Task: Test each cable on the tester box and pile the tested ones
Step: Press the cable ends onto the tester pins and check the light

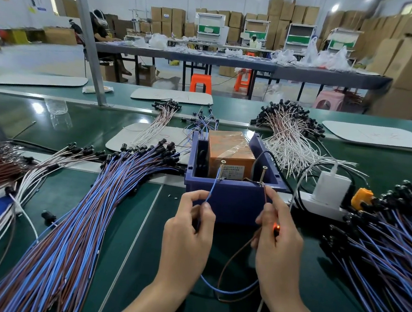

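Cable [224, 291] loops low between the hands, nearest the viewer. Hands apart: left hand [187, 234] pinches the blue lead [212, 190], right hand [278, 245] pinches the brown lead [265, 198], with an orange glow [276, 226] at its fingers. Just beyond, the lead tips touch the left screw [221, 169] and right screw [263, 175] on the tester box [232, 205]. Left pile [83, 218] and right pile [382, 255] flank the box.

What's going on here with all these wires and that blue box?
A person is testing one cable. The left hand pinches its blue lead against the left screw on the blue tester box; the right hand pinches the brown lead against the right screw. A small lamp at the right hand glows orange. Similar cables lie in a left bundle and a right bundle; which one is tested is unclear.
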The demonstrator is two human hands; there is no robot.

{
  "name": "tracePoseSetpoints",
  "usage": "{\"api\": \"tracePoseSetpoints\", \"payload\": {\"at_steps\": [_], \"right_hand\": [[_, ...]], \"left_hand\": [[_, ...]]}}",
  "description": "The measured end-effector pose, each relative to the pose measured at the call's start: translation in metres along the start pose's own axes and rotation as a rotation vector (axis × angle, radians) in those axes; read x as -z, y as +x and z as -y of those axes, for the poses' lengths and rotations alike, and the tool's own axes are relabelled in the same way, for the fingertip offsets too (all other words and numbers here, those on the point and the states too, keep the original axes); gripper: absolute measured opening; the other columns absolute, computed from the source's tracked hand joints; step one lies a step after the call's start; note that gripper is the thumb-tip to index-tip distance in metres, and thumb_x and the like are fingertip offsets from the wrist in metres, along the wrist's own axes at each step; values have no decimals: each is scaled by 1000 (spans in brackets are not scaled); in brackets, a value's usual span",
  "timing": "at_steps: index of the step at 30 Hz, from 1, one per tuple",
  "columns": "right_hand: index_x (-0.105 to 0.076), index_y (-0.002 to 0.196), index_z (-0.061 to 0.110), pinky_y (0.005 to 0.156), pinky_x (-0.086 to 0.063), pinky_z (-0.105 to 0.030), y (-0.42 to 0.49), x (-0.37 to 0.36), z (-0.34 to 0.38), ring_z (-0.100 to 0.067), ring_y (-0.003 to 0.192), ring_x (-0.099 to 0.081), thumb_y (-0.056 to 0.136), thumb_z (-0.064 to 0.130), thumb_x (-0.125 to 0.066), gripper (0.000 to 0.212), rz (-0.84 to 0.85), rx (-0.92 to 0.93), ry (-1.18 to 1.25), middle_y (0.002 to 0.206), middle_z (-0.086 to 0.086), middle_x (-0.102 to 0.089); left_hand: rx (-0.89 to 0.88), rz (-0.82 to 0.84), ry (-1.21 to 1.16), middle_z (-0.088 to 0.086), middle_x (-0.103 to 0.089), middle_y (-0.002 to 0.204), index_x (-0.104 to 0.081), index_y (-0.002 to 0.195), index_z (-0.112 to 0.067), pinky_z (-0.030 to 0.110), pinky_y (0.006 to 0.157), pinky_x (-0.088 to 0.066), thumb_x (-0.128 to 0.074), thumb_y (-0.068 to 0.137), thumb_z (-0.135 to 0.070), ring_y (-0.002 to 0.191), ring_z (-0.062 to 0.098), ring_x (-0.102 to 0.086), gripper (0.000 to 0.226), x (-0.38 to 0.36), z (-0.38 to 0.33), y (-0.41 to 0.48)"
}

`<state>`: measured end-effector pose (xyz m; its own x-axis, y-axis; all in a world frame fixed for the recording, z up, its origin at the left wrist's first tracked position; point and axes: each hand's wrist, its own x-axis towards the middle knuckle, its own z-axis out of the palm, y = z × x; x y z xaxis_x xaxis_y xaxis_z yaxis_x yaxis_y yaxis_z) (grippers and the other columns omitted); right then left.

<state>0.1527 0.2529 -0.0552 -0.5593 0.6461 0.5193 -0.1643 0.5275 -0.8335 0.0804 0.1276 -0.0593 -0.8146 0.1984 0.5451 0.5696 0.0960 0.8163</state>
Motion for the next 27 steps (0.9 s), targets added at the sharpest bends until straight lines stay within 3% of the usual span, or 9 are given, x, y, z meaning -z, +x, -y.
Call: {"api": "tracePoseSetpoints", "payload": {"at_steps": [8,18,27], "right_hand": [[-55,136,38,50,-44,-14,0,0,0,-11,50,-55,106,33,-40,34,-5,9,11,80,12,-59],[-55,136,36,49,-44,-13,1,1,0,-10,50,-56,105,37,-40,35,-2,8,17,81,13,-60],[-54,131,51,49,-45,-16,1,-1,-1,-10,50,-56,107,37,-40,32,-1,42,-4,77,8,-61]], "left_hand": [[11,-8,-3,-11,-52,57,-54,102,-38,17,47,-32,-49,98,-32,46,6,-38,9,0,-1,0],[2,3,3,0,-50,57,-53,102,-38,22,45,-30,-48,97,-33,45,6,-34,9,0,-2,-1],[-31,-3,23,3,-51,59,-54,103,-35,26,45,-30,-47,96,-35,45,9,-34,10,0,-3,-1]]}}
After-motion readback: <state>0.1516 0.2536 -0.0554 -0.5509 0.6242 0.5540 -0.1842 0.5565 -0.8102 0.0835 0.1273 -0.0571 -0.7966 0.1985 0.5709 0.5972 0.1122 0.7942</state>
